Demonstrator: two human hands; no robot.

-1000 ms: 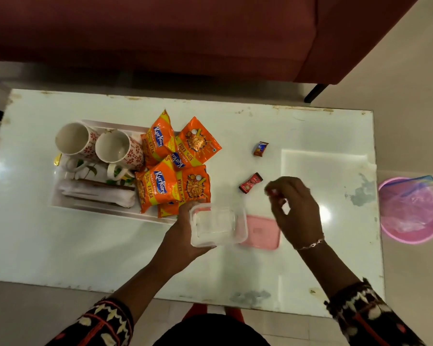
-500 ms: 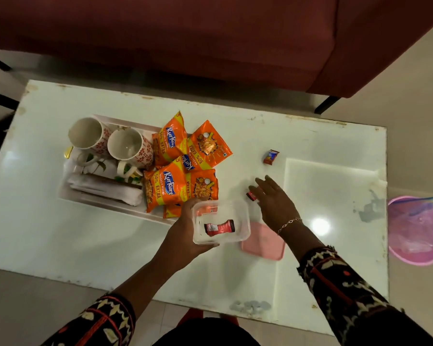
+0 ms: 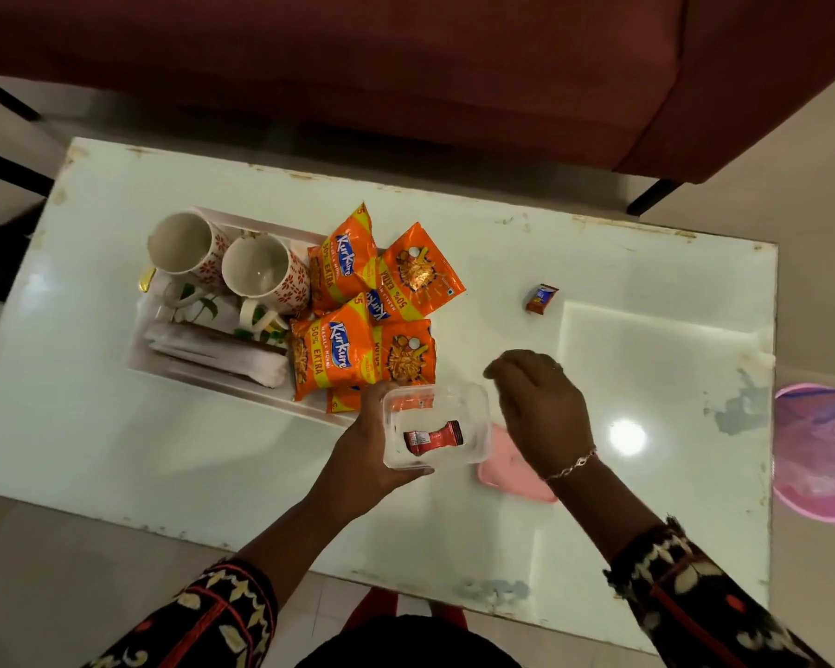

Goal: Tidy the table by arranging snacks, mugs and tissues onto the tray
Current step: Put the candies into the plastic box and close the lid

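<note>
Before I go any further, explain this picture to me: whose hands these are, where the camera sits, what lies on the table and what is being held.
There is no machine here. A person wears a camera on the head, so you look down on their own two hands over a pale table. The left hand has a grip on a clear plastic box with one red wrapped sweet inside. The right hand hovers beside the box, fingers curled; I cannot tell whether it holds anything. Under it lies a pink lid. On the tray stand two flowered mugs, folded tissues and orange snack packets. One small wrapped sweet lies loose on the table.
</note>
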